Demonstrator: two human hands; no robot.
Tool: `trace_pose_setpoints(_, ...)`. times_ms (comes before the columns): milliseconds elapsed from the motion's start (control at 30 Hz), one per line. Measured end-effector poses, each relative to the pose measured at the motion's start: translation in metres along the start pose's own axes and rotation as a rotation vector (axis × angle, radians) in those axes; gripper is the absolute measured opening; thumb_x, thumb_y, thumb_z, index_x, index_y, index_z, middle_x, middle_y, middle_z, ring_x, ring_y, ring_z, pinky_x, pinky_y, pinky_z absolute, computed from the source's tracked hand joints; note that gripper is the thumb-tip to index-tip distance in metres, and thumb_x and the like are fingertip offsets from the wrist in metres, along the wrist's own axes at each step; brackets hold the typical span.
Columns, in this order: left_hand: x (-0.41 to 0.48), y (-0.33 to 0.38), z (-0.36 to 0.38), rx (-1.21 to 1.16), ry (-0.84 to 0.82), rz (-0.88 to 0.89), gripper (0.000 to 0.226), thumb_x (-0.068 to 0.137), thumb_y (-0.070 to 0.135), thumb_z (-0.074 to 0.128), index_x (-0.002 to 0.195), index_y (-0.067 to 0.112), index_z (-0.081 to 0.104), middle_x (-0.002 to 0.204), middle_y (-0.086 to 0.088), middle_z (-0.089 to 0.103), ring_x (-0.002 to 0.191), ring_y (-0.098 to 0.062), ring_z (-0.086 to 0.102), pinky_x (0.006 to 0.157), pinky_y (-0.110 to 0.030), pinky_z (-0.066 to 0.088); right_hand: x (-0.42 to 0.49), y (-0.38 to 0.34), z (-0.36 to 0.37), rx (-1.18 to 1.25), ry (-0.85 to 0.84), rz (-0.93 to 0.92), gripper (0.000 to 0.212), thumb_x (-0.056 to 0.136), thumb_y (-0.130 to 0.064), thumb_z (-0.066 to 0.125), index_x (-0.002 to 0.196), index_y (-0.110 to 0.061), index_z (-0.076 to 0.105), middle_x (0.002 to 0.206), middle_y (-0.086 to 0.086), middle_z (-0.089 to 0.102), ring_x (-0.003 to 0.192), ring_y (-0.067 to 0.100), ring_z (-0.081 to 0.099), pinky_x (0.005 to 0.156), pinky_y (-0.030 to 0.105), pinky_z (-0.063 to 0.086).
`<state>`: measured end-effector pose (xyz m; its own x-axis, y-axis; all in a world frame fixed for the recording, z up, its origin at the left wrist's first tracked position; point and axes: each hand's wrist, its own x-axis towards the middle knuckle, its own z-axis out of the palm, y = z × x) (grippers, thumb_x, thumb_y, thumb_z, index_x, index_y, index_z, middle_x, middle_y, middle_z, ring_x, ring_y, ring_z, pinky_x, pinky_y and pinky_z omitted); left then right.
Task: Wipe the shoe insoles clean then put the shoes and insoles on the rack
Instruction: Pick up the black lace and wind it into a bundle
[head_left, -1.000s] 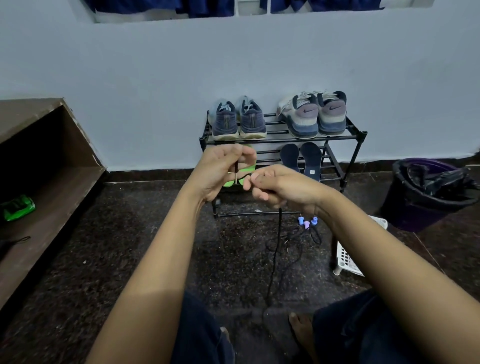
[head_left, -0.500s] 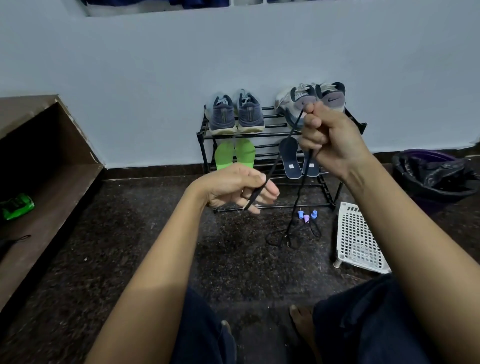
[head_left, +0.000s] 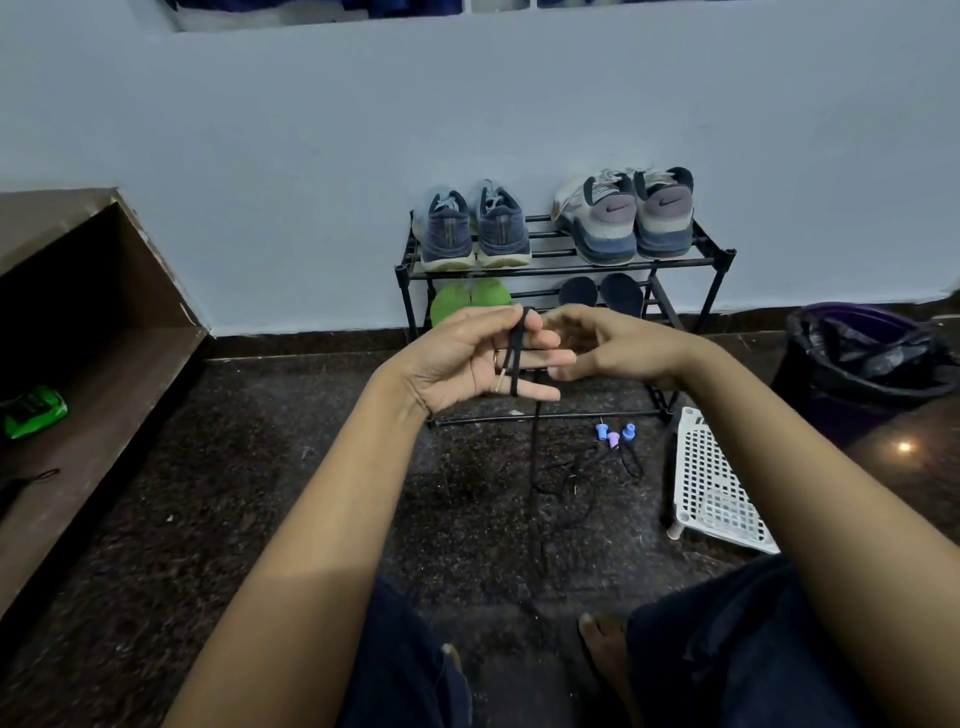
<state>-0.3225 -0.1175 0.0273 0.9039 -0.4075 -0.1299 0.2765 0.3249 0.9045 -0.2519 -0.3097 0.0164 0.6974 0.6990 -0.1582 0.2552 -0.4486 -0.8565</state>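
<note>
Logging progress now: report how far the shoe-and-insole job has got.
Done, by the look of it: the blue shoes and grey shoes stand on the top shelf of the rack, the green insoles and dark insoles on the shelf below. In hand: the left hand has a black lace looped round its fingers, the right hand close beside it. Left: the lace's tail trails to the floor.

From the left hand (head_left: 467, 358), the rack (head_left: 566, 270) is standing at 12 o'clock, with shoes (head_left: 498, 228) filling its top shelf. A black lace (head_left: 514, 364) is hanging from that hand towards 6 o'clock. The floor (head_left: 260, 467) is lying open at 8 o'clock. A white basket (head_left: 717, 483) and a bin (head_left: 862, 374) are blocking 3 to 4 o'clock.
</note>
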Motion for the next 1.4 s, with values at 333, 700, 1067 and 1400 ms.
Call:
trace_pose_setpoints(333,-0.001,0.008,0.005,-0.103,0.180,0.047,0.027,0.103,0.014,0.039,0.089,0.004,0.059,0.073,-0.009,0.073,0.066,-0.014,0.073,0.050,-0.027,0.058,0.014,-0.010,0.031,0.284,0.070,-0.244,0.011,0.095,0.002,0.047,0.098,0.009,0.055,0.065,-0.013,0.059,0.067,0.002,0.057,0.071,0.027,0.049)
trace_pose_setpoints(700,0.008,0.009,-0.003,-0.273,0.247,0.216,0.033,0.105,0.017,0.034,0.087,0.003,0.058,0.084,-0.013,0.074,0.074,-0.017,0.074,0.055,-0.024,0.058,0.023,-0.010,0.065,0.281,0.161,-0.149,0.029,0.104,-0.015,0.034,0.080,-0.017,0.051,0.059,-0.007,0.050,0.046,0.007,0.030,0.043,0.019,0.024)
trace_pose_setpoints(1067,0.006,0.018,-0.037,-0.262,0.493,0.447,0.028,0.104,0.019,0.038,0.089,0.012,0.060,0.089,-0.008,0.075,0.096,-0.028,0.068,0.072,-0.055,0.056,0.006,-0.027,0.056,0.355,-0.166,-0.059,0.027,0.103,-0.021,0.034,0.086,-0.014,0.055,0.055,-0.007,0.041,0.044,0.006,0.019,0.042,0.022,0.011)
trace_pose_setpoints(1400,0.008,-0.001,-0.022,0.440,0.309,0.192,0.026,0.102,0.021,0.045,0.095,0.013,0.068,0.095,0.001,0.074,0.103,-0.019,0.065,0.081,-0.042,0.052,-0.018,-0.041,0.016,0.742,-0.029,-0.209,0.025,0.099,-0.018,0.036,0.081,-0.012,0.052,0.045,-0.010,0.034,0.034,0.001,0.018,0.038,0.018,0.008)
